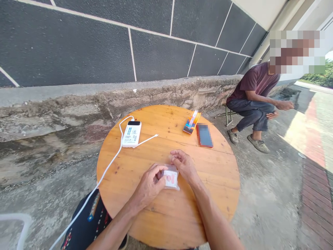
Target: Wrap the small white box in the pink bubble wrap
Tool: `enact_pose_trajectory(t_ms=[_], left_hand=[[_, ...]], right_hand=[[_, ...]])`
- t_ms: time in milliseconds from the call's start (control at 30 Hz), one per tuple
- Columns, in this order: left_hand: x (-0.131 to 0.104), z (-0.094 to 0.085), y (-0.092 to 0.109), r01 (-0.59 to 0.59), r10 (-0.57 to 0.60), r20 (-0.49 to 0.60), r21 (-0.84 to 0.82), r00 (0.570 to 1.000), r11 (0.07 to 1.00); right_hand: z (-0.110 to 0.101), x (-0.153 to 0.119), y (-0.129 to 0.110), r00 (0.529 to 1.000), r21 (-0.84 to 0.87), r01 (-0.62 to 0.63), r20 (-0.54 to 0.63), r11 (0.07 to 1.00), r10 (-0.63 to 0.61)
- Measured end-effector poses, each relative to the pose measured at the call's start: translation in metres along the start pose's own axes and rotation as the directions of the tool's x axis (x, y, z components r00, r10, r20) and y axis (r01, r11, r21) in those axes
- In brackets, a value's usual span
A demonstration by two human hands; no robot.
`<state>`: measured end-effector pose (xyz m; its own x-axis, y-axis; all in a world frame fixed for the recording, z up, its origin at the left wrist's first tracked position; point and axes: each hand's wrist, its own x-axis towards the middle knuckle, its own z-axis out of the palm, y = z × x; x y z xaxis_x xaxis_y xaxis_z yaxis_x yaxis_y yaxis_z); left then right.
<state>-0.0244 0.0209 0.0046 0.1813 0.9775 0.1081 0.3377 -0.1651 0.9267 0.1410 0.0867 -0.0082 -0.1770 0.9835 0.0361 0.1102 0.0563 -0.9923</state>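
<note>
A small white packet [171,179] with red print, wrapped in clear plastic, is over the near middle of the round wooden table [161,222]. My left hand [151,184] grips its left side between thumb and fingers. At the packet's upper edge is my right hand [184,166], thumb and forefinger brought together near the plastic; whether they pinch a bit of the wrap is too small to tell.
On the table stand a white power bank [131,134] with a white cable [111,162], an orange and blue pack [191,122] and a dark phone [205,135] with a red edge. A seated person [256,86] is at the right, near the wall [156,52].
</note>
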Motion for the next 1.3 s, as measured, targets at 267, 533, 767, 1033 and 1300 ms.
enact_pose_trajectory(t_ms=[267,533,767,1033,1300], left_hand=[[0.001,0.000,-0.002,0.027,-0.027,0.023,-0.008,0.999,1.000],[0.002,0.001,0.004,0.057,-0.057,-0.001,-0.004,0.998,0.998],[0.001,0.006,0.008,0.071,-0.072,-0.048,-0.013,0.996,0.997],[-0.004,0.013,0.007,0.099,-0.112,-0.134,-0.099,0.985,0.990],[-0.002,0.017,0.004,0.128,-0.156,-0.124,-0.204,0.980,0.970]], right_hand=[[0.001,-0.006,-0.003,0.997,-0.007,0.070,-0.018,0.998,-0.070],[-0.002,-0.019,-0.011,0.991,-0.098,0.137,0.016,0.986,-0.136],[-0.013,-0.027,-0.017,0.937,-0.305,0.335,0.208,0.891,-0.281],[-0.016,-0.032,-0.024,0.892,-0.500,0.452,0.271,0.738,-0.362],[-0.018,-0.030,-0.033,0.768,-0.627,0.634,0.443,0.452,-0.463]])
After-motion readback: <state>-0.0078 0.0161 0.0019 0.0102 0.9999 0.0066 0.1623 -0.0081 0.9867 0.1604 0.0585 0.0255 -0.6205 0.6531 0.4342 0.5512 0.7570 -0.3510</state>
